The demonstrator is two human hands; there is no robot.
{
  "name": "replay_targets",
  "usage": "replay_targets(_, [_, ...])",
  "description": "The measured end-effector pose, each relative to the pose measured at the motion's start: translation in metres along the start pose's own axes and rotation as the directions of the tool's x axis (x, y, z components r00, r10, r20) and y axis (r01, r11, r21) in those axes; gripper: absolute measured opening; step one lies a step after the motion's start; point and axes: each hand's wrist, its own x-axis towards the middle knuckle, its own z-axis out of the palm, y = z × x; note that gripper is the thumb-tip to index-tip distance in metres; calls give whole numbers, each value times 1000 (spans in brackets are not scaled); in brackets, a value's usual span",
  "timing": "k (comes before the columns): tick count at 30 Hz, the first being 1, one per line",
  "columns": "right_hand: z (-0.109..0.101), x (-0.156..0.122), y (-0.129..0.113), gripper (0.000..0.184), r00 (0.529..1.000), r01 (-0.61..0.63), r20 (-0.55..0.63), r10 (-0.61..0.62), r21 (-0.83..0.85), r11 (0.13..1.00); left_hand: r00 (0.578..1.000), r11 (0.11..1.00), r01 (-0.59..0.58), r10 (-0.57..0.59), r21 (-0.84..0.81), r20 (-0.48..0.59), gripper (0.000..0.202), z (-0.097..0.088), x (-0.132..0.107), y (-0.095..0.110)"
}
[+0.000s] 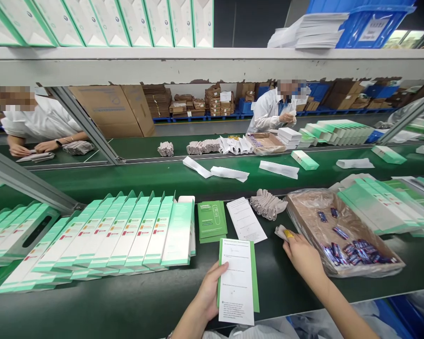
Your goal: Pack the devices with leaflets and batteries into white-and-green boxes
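Observation:
My left hand (209, 291) is closed on a white printed leaflet (236, 282) laid over a green booklet (255, 278), its thumb across the leaflet's left edge. My right hand (302, 254) pinches a small grey folded piece (280, 231); something yellow shows at the fingertips, and its kind is unclear. Just beyond that hand lies a bundle of folded grey pouches (268, 205). A stack of green booklets (212, 221) and a pile of white leaflets (246, 220) sit side by side past my left hand.
Green-and-white boxes (134, 230) stand in rows at left. A cardboard tray (300, 207) of wrapped batteries (363, 252) is at right, near more boxes (378, 207). White packets (229, 173) lie on the green belt (155, 181). A shelf (198, 66) spans above; two people work opposite.

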Motion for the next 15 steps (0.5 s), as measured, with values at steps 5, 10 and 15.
replay_targets(5, [2,4,7,31,999,-26,-25,28,92,995,997,999,37,-38,-8,-67,38,2,0,-1])
replay_targets(10, [-9,8,19,31,990,-93,-95,106,127,987,995,1000,13,-13,-6,-102,37,3,4,-3])
replay_targets(15, [-42,9,-31,34,902,-301,-96,421,561,772,988,996,-93,90,-17,-123,35,13,9,-3])
